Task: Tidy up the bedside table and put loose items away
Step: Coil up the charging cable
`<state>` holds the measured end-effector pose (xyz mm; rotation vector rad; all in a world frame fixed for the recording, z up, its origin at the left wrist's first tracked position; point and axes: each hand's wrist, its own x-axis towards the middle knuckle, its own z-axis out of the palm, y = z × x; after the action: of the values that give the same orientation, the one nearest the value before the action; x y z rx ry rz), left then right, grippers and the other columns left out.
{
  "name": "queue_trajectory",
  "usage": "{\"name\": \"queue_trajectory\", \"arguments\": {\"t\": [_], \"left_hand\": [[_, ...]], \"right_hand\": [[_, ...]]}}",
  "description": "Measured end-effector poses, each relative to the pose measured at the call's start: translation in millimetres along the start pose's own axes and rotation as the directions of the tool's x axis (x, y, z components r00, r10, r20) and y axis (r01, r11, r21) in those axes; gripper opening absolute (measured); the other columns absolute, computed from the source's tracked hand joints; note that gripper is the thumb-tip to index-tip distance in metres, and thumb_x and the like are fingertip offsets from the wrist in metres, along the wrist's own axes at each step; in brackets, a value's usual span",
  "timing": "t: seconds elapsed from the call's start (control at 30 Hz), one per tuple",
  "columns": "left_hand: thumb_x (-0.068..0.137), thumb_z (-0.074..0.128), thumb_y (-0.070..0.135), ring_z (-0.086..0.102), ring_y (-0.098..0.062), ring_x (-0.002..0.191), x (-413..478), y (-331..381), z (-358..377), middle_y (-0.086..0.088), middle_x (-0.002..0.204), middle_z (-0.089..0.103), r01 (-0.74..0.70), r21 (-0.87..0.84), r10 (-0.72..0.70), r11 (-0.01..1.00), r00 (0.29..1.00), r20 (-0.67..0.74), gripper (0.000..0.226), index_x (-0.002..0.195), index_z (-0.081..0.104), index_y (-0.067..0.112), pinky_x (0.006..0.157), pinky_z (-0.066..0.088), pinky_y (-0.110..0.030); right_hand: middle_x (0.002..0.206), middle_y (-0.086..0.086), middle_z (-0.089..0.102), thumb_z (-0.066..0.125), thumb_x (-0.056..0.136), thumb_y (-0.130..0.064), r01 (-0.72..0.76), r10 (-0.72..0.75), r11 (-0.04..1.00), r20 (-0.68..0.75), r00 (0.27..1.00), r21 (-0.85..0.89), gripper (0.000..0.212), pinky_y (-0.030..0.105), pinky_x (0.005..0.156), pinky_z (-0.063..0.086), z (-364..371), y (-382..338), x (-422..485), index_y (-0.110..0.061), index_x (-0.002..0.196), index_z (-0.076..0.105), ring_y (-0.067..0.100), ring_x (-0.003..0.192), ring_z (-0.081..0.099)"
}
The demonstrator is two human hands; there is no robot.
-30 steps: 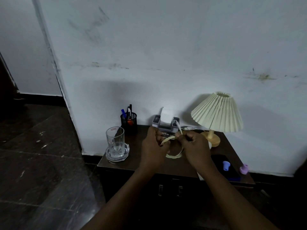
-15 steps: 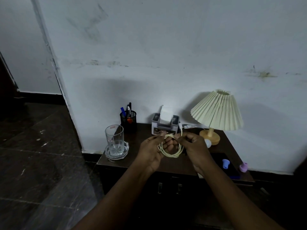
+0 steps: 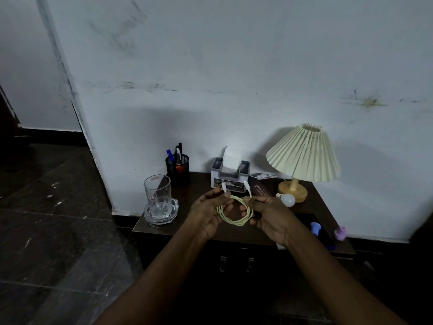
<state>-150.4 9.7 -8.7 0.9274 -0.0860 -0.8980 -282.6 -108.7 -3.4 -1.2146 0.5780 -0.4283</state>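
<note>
We hold a coiled pale cable (image 3: 235, 213) just in front of the tissue box (image 3: 230, 178), above the bedside table (image 3: 199, 188). Our left hand (image 3: 207, 214) and right hand (image 3: 269, 215) each pinch one side of the coil. It hangs between them, equally near both, with its plug ends pointing up toward the box.

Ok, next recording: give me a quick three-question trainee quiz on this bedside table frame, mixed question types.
1. True or false: the clear glass tumbler stands in the clear glass dish.
2. The coiled pale yellow cable is held by: A) one hand, B) both hands, C) neither hand.
3. Fill in: the white light bulb lies beside the round wooden base of the ____.
Key: 1 true; 2 B, left hand and right hand; 3 cream pleated lamp.
</note>
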Motion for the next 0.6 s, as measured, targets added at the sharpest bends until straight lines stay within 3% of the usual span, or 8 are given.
{"name": "queue_trajectory", "arguments": {"t": [0.1,0.3,0.47,0.6], "left_hand": [[0.080,0.076,-0.012,0.075,-0.022,0.067,7,2,-4,-0.017,0.094,0.076,0.000,0.050,0.003,0.999,0.998,-0.061,0.040,0.115,0.064,0.002,0.059,0.063,-0.030],[0.085,0.070,-0.015,0.074,-0.021,0.064,13,2,-10,-0.016,0.090,0.075,0.070,0.153,-0.060,0.986,0.996,-0.072,0.035,0.106,0.055,0.008,0.051,0.059,-0.026],[0.084,0.073,-0.012,0.074,-0.020,0.064,19,3,-17,-0.013,0.084,0.076,0.051,0.196,-0.035,0.979,0.996,-0.086,0.031,0.104,0.060,0.006,0.053,0.059,-0.027],[0.087,0.071,-0.010,0.075,-0.022,0.071,21,2,-19,-0.015,0.091,0.078,0.024,0.192,-0.016,0.981,0.999,-0.040,0.025,0.106,0.065,0.006,0.060,0.061,-0.030]], "right_hand": [[0.084,0.014,0.075,0.062,0.099,-0.004,-0.030,0.029,0.999,0.025,0.999,0.040,0.016,0.022,0.053,0.056,-1,5,3,0.004,0.107,0.073,0.013,0.064,0.070],[0.080,0.016,0.073,0.067,0.095,-0.001,0.020,-0.055,0.984,-0.197,0.979,-0.175,0.007,0.025,0.046,0.051,7,20,15,0.004,0.095,0.072,0.019,0.062,0.065],[0.084,0.020,0.074,0.065,0.096,0.000,-0.024,0.004,0.989,-0.139,0.990,-0.144,0.010,0.026,0.049,0.053,8,19,17,0.005,0.100,0.072,0.019,0.062,0.068],[0.091,0.020,0.072,0.069,0.094,-0.001,-0.038,0.032,0.997,-0.086,0.996,-0.061,0.015,0.026,0.054,0.058,9,20,14,0.007,0.106,0.068,0.020,0.070,0.070]]}}
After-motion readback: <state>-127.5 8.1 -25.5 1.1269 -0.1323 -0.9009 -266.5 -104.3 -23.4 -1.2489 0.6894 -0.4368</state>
